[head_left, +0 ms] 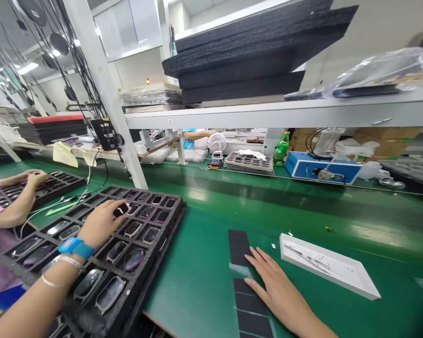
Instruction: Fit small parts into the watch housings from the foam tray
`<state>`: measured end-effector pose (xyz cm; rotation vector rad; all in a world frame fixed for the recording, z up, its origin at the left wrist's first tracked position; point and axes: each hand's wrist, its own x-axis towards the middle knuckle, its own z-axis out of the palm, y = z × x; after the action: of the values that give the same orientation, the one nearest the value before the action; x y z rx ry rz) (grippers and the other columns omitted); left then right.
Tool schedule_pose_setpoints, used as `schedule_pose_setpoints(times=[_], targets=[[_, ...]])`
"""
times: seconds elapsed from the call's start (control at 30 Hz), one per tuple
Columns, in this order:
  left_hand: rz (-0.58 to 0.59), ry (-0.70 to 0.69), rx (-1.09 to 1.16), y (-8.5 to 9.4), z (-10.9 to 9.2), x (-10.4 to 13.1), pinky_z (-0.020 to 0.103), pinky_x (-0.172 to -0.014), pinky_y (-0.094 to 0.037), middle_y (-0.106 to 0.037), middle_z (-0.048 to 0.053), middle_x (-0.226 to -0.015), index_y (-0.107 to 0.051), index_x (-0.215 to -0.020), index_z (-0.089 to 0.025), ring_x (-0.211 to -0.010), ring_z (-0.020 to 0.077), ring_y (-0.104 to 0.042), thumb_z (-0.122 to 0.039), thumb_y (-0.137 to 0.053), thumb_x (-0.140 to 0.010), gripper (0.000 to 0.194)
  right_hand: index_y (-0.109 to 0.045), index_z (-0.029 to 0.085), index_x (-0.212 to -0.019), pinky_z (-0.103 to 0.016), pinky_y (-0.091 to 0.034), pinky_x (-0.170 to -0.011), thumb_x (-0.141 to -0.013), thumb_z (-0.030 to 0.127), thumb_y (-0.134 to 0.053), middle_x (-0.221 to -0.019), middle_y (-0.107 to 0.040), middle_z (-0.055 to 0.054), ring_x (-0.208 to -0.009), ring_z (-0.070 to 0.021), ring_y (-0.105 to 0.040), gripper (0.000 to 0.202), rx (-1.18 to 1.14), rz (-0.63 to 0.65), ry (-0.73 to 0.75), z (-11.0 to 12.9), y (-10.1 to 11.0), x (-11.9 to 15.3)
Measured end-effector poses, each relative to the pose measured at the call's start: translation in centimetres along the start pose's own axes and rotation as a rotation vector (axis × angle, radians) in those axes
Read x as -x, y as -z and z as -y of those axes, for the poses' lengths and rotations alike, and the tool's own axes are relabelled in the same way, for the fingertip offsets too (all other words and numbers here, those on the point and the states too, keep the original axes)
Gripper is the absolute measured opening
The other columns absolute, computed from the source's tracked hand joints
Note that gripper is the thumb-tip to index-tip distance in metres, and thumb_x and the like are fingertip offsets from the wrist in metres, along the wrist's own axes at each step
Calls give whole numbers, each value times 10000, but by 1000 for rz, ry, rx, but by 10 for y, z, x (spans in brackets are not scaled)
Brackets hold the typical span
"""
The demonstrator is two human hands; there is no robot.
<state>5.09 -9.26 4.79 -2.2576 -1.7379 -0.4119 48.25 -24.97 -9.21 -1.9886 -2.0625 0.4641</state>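
Note:
My left hand (100, 223), wearing a blue band and bangles, is over a black foam tray (183, 206). Its thumb and fingers pinch a small dark watch case (121, 210) with a pale mark on its face. Several similar rounded rectangular watch cases (110, 294) lie in the tray's compartments, some silver-rimmed, some purple. My right hand (277, 291) rests palm down with fingers stretched, nothing gripped. Its fingertips touch the edge of a strip of black rectangular pieces (250, 300) on clear film, lying on the green table (190, 272).
A shallow white box (338, 272) with scraps is right of my right hand. At left, another person's hands (33, 177) work over a second tray (61, 185). A white post (105, 84) and overhead shelf (268, 112) stand ahead. Behind are a fan (216, 142), green bottle (282, 149) and blue machine (320, 168).

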Motion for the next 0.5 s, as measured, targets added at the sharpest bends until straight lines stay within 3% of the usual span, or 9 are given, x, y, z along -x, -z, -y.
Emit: schedule_pose_setpoints(times=[0.1,0.2,0.37,0.5], targets=[[132,120,-90,-6,45,-32,369,-892,-413,-576,149,-1060,-511,-1196,-45,-1000,279,-549,-368,-331,-859,500,-349,301,-1382,-493,-217,-1106,-856,667,-287,-1470,-159,63,-1368,-271,-98,644,55,-12,-9,3,-4,-1],[136,193,-111,-13,70,-60,377,-805,-450,-601,141,-934,-525,-1171,-20,-933,300,-578,-377,-288,-864,527,-343,332,-1379,-486,-232,-1104,-860,665,-280,-1468,-148,87,-1368,-264,-102,620,58,-12,-29,4,-4,-1],[64,282,-132,-40,83,-98,403,-782,-455,-600,168,-969,-497,-1199,-22,-946,329,-569,-429,-233,-879,581,-346,345,-1374,-466,-246,-1106,-872,647,-278,-1463,-158,101,-1367,-255,-117,589,52,-10,-52,8,1,1],[24,253,-70,-75,91,-109,445,-853,-427,-604,187,-1051,-536,-1157,-33,-1005,327,-544,-388,-278,-877,520,-378,333,-1361,-468,-275,-1091,-879,626,-297,-1457,-195,80,-1358,-265,-157,569,46,3,-71,13,8,2]])
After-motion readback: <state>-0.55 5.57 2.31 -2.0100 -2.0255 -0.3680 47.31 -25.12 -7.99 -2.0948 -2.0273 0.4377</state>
